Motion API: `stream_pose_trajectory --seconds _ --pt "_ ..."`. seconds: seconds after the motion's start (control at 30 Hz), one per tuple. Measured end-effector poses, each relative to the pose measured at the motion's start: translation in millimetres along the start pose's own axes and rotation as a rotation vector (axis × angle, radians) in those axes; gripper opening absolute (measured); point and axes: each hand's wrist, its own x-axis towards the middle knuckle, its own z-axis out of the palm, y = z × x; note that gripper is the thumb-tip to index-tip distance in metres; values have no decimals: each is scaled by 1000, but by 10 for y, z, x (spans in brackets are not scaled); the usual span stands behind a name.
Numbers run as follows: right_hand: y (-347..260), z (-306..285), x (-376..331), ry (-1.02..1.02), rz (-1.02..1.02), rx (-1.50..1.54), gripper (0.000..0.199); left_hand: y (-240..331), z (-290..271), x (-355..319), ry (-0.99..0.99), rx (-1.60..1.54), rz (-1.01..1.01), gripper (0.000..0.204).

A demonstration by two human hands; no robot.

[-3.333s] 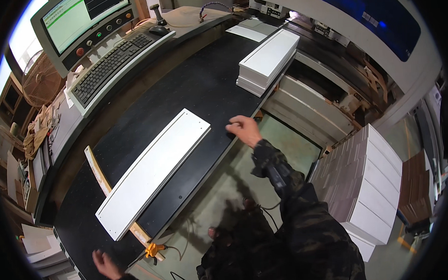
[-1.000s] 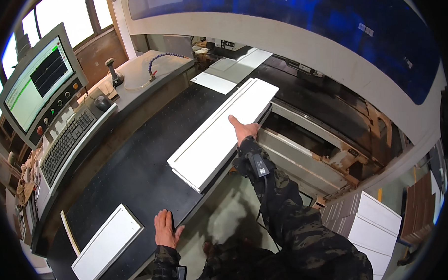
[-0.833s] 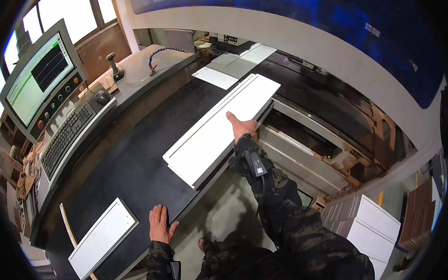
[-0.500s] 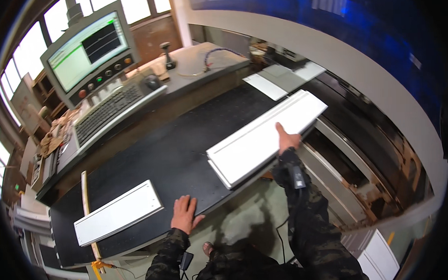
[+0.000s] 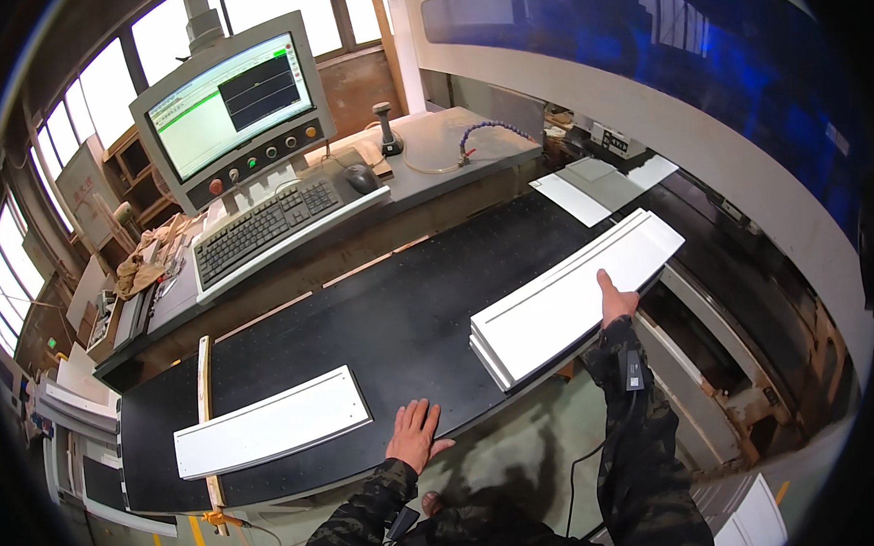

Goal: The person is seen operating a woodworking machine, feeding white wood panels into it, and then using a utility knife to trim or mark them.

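A stack of white grooved panels lies near the right end of a black tabletop. My right hand grips the near long side of this stack, thumb on top and fingers curled at the edge, their tips partly hidden. At the front edge of the table my left hand rests flat with its fingers out, holding nothing. Left of it lies another white panel with a groove and small holes, set across a wooden strip.
A control monitor stands over a keyboard and mouse at the back left. Behind them is a handheld scanner. A blue-and-grey machine curves along the right, with more flat panels before it. An orange clamp hangs at the front left.
The view has shifted, so the table and panels appear farther right and lower. Both hands keep their places, the right on the stack and the left on the table edge.
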Motion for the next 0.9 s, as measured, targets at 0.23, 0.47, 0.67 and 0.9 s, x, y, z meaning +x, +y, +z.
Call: stream_pose_trajectory --seconds 0.23,0.47,0.67,0.9 --pt "146 -377 243 121 154 -189 106 123 12 148 88 -84 96 86" --pt "-482 -7 -386 165 258 -268 120 97 177 4 12 -82 -52 96" --pt "-723 -216 -496 148 289 -344 118 206 180 44 -35 -109 -39 104" --pt "-805 -270 -550 112 304 -357 115 253 202 19 -68 -76 -62 112"
